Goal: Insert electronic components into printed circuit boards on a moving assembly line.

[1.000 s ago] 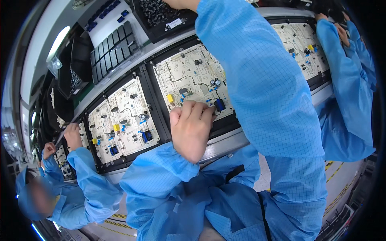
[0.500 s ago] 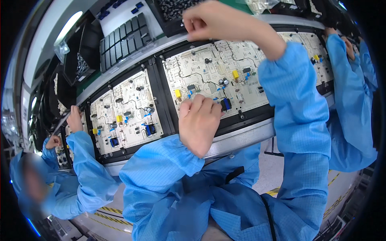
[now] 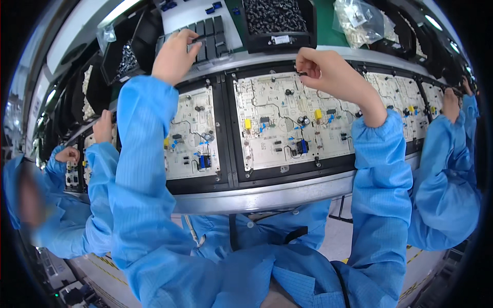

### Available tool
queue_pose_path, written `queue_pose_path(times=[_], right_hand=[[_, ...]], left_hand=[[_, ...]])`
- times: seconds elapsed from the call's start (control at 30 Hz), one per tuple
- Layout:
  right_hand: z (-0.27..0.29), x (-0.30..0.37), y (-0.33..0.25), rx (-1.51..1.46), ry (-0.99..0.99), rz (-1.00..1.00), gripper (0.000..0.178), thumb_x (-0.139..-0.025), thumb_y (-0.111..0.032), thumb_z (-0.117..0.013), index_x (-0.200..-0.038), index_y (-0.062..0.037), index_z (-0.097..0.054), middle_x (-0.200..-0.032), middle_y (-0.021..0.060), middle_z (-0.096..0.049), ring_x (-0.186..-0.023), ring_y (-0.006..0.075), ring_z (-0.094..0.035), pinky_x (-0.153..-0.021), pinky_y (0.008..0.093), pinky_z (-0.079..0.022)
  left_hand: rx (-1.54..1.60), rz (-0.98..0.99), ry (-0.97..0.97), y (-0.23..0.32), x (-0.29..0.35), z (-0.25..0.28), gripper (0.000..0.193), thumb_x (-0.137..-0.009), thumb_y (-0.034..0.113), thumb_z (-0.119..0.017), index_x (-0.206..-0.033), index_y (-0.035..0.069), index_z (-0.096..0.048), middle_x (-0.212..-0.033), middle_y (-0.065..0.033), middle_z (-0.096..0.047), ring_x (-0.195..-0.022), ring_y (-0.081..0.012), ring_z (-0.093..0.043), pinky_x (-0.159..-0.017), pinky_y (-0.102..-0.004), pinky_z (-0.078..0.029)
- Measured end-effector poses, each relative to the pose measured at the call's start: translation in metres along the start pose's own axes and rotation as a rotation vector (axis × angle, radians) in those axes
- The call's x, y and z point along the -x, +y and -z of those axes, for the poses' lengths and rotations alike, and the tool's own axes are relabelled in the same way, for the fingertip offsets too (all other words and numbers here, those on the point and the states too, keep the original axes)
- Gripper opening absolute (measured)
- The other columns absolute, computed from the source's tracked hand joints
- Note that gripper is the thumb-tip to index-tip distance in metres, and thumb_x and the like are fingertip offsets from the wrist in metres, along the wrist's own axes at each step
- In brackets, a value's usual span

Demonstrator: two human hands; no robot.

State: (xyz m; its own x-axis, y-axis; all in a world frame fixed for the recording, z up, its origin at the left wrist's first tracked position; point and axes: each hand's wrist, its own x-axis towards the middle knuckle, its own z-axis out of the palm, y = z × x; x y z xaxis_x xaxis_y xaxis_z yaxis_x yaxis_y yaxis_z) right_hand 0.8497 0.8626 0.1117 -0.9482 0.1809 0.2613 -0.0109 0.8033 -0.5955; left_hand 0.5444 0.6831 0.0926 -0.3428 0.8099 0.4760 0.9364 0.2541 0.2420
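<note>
The left hand reaches up to a grey tray of dark block-shaped parts at the back of the desk, its fingers curled down onto the blocks at the tray's near edge; whether they have closed on one cannot be told. The right hand hovers over the upper edge of the middle circuit board, thumb and forefinger pinched narrow on a small dark component. That board sits in a black frame, carrying a yellow part, blue parts and black capacitors. Just beside it on the left lies a second circuit board in its own frame, partly hidden by the left sleeve. Behind the boards, a black bin is heaped with small dark parts, and a clear plastic bag holds pale bits. Further black bins stand to the left. Other people in blue sleeves work at boards on either side.
</note>
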Motion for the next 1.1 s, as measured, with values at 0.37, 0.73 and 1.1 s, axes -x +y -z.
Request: queue_pose_path(times=[0.37, 0.73, 1.1], right_hand=[[0.046, 0.053, 0.049, 0.11, -0.013, -0.28, 0.011, -0.076, 0.003, -0.067, -0.085, 0.0015, -0.062, -0.068, 0.0059, -0.06, -0.064, 0.0118, -0.057, -0.06, 0.0257, -0.047], [0.048, 0.062, 0.069, 0.187, -0.099, -0.313, 0.012, -0.074, 0.001, -0.069, -0.086, 0.0026, -0.069, -0.074, 0.0131, -0.066, -0.067, 0.0209, -0.064, -0.065, 0.0299, -0.051], [0.043, 0.055, 0.064, 0.25, -0.116, -0.286, 0.01, -0.075, 0.0, -0.07, -0.084, 0.0025, -0.07, -0.076, 0.0144, -0.067, -0.069, 0.0231, -0.065, -0.066, 0.0306, -0.052]], left_hand=[[-0.012, 0.069, -0.202, -0.044, -0.029, -0.037, 0.026, -0.088, 0.031, -0.067, -0.109, 0.017, -0.067, -0.105, -0.0149, -0.053, -0.094, -0.0285, -0.055, -0.087, -0.0371, -0.046], [-0.323, -0.295, -0.097, -0.021, -0.03, -0.034, 0.018, -0.088, 0.024, -0.063, -0.094, 0.008, -0.067, -0.096, -0.0054, -0.058, -0.091, -0.0264, -0.056, -0.084, -0.0365, -0.044], [0.176, -0.046, 0.141, 0.006, -0.022, -0.004, 0.013, -0.093, 0.01, -0.058, -0.1, 0.0, -0.055, -0.088, -0.0156, -0.064, -0.081, -0.0304, -0.064, -0.071, -0.036, -0.051]])
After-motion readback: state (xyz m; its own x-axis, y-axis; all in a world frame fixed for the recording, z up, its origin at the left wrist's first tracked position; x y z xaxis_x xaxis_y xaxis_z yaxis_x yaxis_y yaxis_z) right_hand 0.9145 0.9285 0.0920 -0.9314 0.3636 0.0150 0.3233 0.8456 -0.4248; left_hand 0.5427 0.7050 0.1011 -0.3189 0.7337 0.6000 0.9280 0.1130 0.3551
